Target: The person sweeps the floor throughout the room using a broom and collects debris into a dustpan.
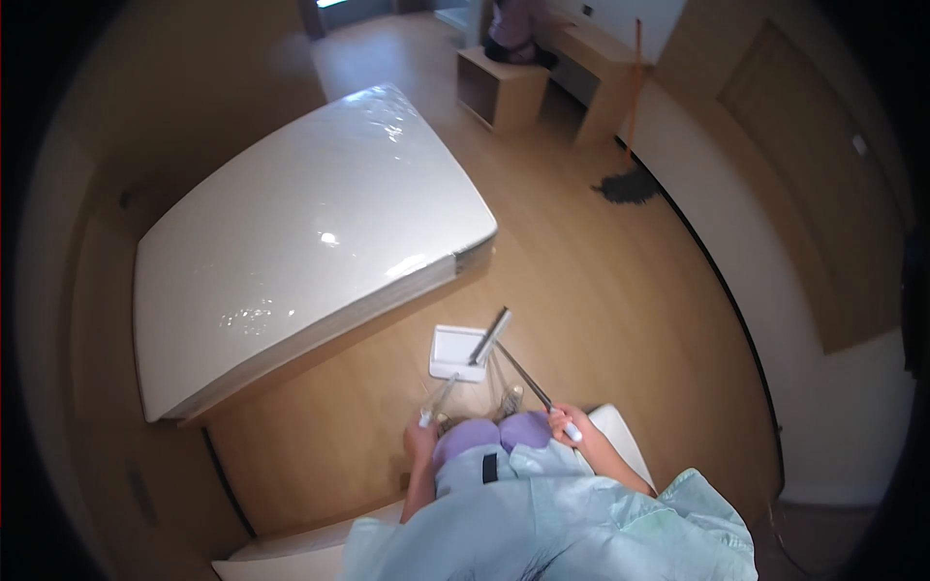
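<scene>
My left hand (420, 441) is closed around the pale handle of a white dustpan (451, 343), whose pan rests on the wooden floor in front of my feet. A broom (520, 366) with a dark stick and a white grip is in my right hand (562, 422), fingers wrapped round it near its top end. The broom's narrow grey-and-white head (490, 336) lies across the right side of the dustpan. Whether the bristles touch the pan or hover over it is hard to tell.
A large plastic-wrapped white mattress (310, 242) lies ahead to the left. An orange-handled mop (628, 184) with a dark head leans by the right wall. Far off, a person (518, 34) sits on a wooden cabinet (518, 92) by a desk. White padded edges (291, 557) show behind me.
</scene>
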A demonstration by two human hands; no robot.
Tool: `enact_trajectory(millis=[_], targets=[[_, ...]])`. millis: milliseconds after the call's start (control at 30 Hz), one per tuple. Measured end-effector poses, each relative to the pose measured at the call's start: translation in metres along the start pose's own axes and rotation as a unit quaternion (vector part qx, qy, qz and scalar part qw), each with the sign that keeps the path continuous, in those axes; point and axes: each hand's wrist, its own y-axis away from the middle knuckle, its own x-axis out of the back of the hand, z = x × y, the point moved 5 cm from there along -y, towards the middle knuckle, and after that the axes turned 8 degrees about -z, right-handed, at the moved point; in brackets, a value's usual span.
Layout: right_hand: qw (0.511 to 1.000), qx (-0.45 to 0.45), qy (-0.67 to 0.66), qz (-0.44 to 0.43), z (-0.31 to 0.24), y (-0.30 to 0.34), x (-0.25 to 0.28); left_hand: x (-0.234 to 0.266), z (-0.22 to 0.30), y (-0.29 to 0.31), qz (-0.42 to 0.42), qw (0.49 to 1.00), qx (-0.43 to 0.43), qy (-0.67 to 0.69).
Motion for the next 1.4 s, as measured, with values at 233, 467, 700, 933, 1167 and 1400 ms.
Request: enact_trajectory(millis=[233,467,700,933,1167,1400], targets=[[0.996,0.087,-0.018,-0.008,0.087,0.026,-0.012,0.002,0.044,-0.006,-0.018,0.986,-0.101,-0.134],[0.989,0.102,-0.036,-0.103,0.127,0.025,0.021,0.003,0.02,0.005,0.0,0.976,-0.131,-0.175],[0.936,0.231,0.237,0.123,0.105,-0.015,0.042,0.015,-0.024,-0.038,-0.024,0.992,-0.089,-0.083],[0.955,0.197,0.181,0.128,0.013,0.018,-0.026,-0.009,0.035,-0.033,-0.018,0.99,-0.126,-0.055],[0.998,0.062,-0.022,-0.012,-0.117,0.013,0.001,-0.059,0.066,-0.031,-0.009,0.999,-0.008,-0.048],[0.992,0.015,0.038,0.118,-0.289,0.023,-0.008,-0.139,0.1,-0.073,0.067,0.978,-0.073,0.183]])
